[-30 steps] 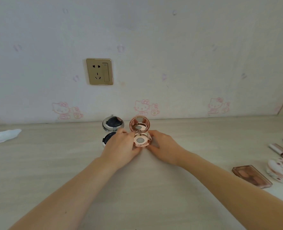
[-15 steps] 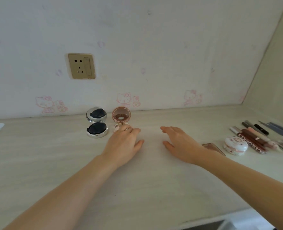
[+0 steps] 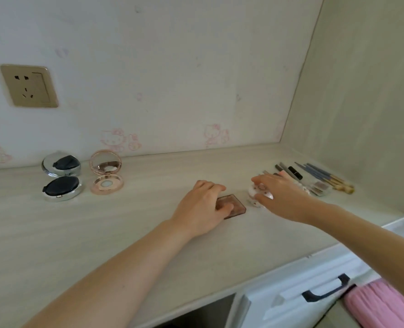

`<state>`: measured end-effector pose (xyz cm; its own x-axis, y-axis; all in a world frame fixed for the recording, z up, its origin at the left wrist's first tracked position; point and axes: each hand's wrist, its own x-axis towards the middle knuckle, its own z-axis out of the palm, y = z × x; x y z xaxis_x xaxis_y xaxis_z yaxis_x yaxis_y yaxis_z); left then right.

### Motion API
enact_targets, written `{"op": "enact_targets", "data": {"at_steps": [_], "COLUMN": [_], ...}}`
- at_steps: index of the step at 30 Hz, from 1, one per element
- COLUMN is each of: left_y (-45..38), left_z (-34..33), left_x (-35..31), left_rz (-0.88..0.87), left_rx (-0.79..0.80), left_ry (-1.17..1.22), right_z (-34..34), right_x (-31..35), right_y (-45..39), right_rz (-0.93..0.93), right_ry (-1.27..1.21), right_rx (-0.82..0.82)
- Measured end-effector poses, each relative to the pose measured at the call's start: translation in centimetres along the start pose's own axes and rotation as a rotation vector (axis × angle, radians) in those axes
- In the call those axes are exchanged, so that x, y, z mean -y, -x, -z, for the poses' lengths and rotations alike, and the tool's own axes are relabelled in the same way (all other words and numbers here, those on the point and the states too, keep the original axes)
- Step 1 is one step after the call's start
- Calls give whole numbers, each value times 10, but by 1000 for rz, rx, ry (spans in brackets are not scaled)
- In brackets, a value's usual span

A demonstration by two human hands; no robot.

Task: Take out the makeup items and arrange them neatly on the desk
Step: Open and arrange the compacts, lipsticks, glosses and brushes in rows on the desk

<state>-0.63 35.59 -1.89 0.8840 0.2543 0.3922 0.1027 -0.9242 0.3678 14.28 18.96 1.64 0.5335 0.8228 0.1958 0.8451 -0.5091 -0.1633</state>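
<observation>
No brand name or readable lettering shows on any item; the only markings are faint pink cartoon-cat prints [image 3: 113,138] along the foot of the wall, to the right of one gold wall socket [image 3: 29,86]. On the pale wood-grain desk [image 3: 101,233] two round compacts stand open side by side at the left: a silver compact [image 3: 61,177] with a dark puff in each half, then a rose-gold compact [image 3: 106,172] with its mirror lid upright. Near the middle, the left hand [image 3: 202,207] grips one small brown rectangular palette [image 3: 235,205] lying flat, fingers curled over its far edge and thumb on its top. Just beside it, the right hand [image 3: 281,192] rests over one white round compact [image 3: 255,194] with pink decoration, fingers bent around it. Behind that hand lies a row of pencils and tubes [image 3: 293,172], partly hidden and too crowded to count, and a bundle of blue-handled brushes [image 3: 326,177]. One black drawer handle [image 3: 326,290] shows below the desk edge.
</observation>
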Motion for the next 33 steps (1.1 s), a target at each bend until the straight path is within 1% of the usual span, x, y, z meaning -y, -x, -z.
{"op": "enact_targets", "data": {"at_steps": [4,9,12,20,26,30,33], "left_y": [-20,-45,-54,-58,-54,-45,-34], "left_z": [-17,-32,-37,-33,-15,1,13], "left_x": [-19,-34,-39,-40,-34,-24,-13], "left_rz": [39,87,106,120,128,134,135], "left_rx": [56,145,165,145,69,16,-28], "left_ry": [77,138,197,283,371,385,393], "right_z": [2,-1,-3,-2,9,17,20], "right_x": [-20,-31,-35,-33,-14,7,26], "right_y": [2,-2,-5,-5,-9,-11,-13], "right_rz": [20,3,-4,-29,-40,-25,-1], "right_ry": [48,37,30,-32,-141,-200,-200], "right_rx": [16,36,48,34,14,26,2]}}
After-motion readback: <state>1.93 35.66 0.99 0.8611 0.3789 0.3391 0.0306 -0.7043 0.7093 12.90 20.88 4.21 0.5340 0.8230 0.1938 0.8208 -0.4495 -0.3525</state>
